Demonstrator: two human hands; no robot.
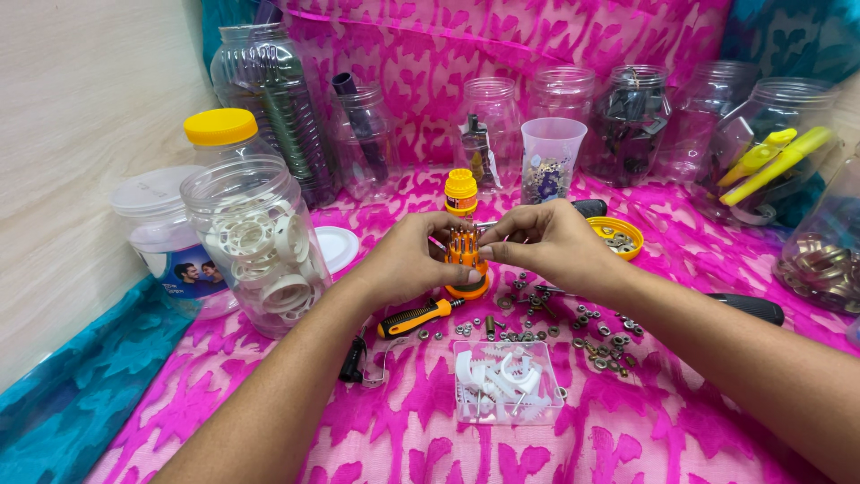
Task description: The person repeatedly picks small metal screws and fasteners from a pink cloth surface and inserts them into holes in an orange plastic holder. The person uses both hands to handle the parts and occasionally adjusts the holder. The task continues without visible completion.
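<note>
Both hands are working at the orange bit holder [466, 260]: left hand [414, 262] steadying it, right hand [548, 240] pinching a bit [484, 224]. Judging by this, the bit needs aligning with a slot.

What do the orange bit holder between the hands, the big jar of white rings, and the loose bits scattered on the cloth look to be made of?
Orange bit holder: probably moulded plastic, opaque and smooth, with darker metal bits standing in it. Jar of white rings: clear ribbed plastic, see-through with glossy highlights; the rings look like matte white plastic. Loose nuts and screws: likely metal, grey to brassy with small glints.
</note>
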